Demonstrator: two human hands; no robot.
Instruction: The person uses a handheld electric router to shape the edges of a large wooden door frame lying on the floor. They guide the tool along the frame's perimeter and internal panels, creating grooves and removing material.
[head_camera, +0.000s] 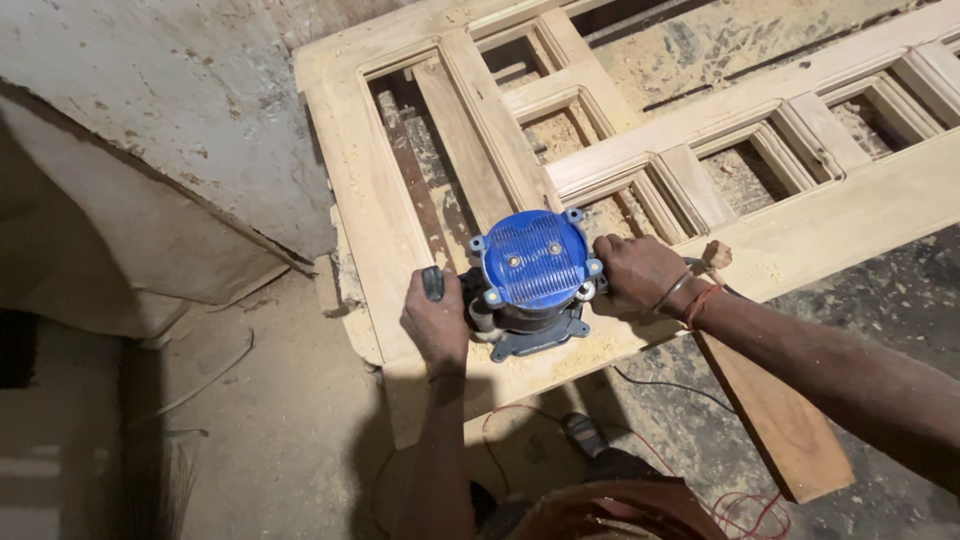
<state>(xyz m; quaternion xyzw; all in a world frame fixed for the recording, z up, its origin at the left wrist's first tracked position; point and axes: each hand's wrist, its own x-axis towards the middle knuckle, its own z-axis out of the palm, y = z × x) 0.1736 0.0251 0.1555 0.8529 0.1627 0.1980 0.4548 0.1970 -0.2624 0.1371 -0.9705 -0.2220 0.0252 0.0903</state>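
Nearest the camera: the person's own forearms, reaching in from the bottom edge and lower right toward the router (533, 283), the landmark here.

Largest thing: the wooden door frame (372, 205) lying flat, panel openings cut through it, sawdust all over. The router sits on its near rail, blue ribbed cap up, dark base on the wood. Beyond the router, the frame's openings and cross rails run up and to the right. Left of the router, past the frame edge, stands a rough plaster wall (180, 110); below that is dusty floor (250, 400). Right and below the router, a loose wooden plank (780, 420) slants out from under the frame toward the lower right, passing under the right forearm. Below the router, a red wire (745, 505) loops on the floor, near a small dark object, too blurred to tell.

Left hand (436, 322): grip closed around the black handle (432, 282) on the router's left side. Right hand (640, 275): grip wrapped over the right side handle, which is hidden under the fingers; bangle and red thread (697, 303) at the wrist. Small wood scrap (717, 254) just right of the right hand, on the frame. Both hands block the router's sides; the bit is not visible.
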